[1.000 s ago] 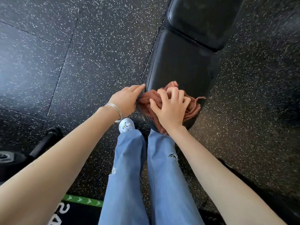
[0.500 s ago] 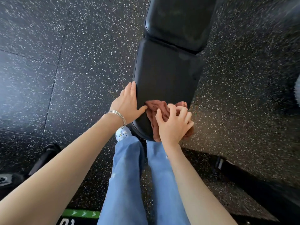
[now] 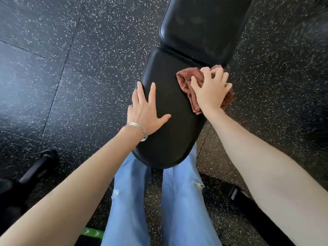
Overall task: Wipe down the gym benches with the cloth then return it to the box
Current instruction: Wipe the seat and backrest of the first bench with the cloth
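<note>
A black padded gym bench (image 3: 170, 139) runs away from me, its seat pad nearest and its back pad (image 3: 200, 27) beyond a seam. A crumpled reddish-brown cloth (image 3: 188, 80) lies on the seat pad's right edge, close to the seam. My right hand (image 3: 211, 91) presses down on the cloth with spread fingers. Flat on the seat pad's left side rests my left hand (image 3: 147, 110), fingers straight, with thin silver bangles at the wrist. No box is in view.
Black rubber flooring (image 3: 71, 68) with white flecks surrounds the bench. A black dumbbell or handle (image 3: 35, 169) lies on the floor at the lower left. A dark strap or frame part (image 3: 236, 194) shows at the lower right. My legs in blue jeans stand at the bench's near end.
My right hand has pushed the cloth from the seat pad's near end up along its right side toward the seam. My left hand moved from the pad's edge onto its top.
</note>
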Demonstrator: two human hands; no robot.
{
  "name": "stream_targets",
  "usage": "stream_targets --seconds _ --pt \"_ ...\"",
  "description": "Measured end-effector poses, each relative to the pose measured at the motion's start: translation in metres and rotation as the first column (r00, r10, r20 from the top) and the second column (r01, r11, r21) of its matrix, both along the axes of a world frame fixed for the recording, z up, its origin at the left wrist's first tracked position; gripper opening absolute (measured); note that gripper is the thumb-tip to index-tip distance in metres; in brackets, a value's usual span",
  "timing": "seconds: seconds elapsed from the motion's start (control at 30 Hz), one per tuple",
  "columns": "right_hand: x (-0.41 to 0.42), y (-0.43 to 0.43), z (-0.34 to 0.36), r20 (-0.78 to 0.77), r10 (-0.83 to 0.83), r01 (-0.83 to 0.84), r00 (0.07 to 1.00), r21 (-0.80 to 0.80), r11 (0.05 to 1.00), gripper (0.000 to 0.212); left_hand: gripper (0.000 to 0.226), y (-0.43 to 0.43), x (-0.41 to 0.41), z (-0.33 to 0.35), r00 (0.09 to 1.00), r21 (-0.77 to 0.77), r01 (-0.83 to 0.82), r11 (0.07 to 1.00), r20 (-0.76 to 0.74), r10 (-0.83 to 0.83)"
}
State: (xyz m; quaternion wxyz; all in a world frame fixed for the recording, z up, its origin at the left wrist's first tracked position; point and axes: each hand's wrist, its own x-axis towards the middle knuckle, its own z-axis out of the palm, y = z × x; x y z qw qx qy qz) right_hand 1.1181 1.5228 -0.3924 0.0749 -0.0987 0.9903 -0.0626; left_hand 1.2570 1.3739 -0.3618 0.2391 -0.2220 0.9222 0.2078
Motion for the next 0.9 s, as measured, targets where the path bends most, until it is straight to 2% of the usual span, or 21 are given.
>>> stream_targets --seconds 0.13,0.23,0.43,0.6,0.77,0.9 --pt "0.048 0.018 0.01 0.012 -0.108 0.109 0.994 -0.097 0.989 0.032 0.087 -0.004 -0.034 0.0 0.995 0.061 -0.102 0.993 -0.007 0.102" --pt "0.069 0.031 0.016 0.027 -0.052 0.055 0.998 -0.122 0.991 0.032 0.082 -0.009 -0.063 -0.002 0.984 0.081 -0.178 0.981 0.016 0.177" --pt "-0.01 -0.002 0.004 0.032 0.145 -0.145 0.989 -0.018 0.989 0.035 0.083 -0.01 -0.098 -0.006 0.972 0.042 -0.228 0.973 0.064 0.226" --pt "-0.08 -0.036 -0.013 0.224 0.173 -0.169 0.959 -0.04 0.985 0.038 0.082 -0.008 -0.102 -0.006 0.965 0.034 -0.253 0.967 0.082 0.249" --pt "-0.052 0.008 -0.009 0.046 0.239 -0.235 0.97 -0.082 0.969 0.035 0.078 -0.015 -0.102 -0.006 0.96 0.097 -0.272 0.957 0.095 0.264" --pt "-0.047 0.019 -0.007 0.014 0.249 -0.247 0.968 -0.079 0.966 0.035 0.077 -0.024 -0.096 -0.005 0.972 0.127 -0.226 0.966 0.099 0.214"
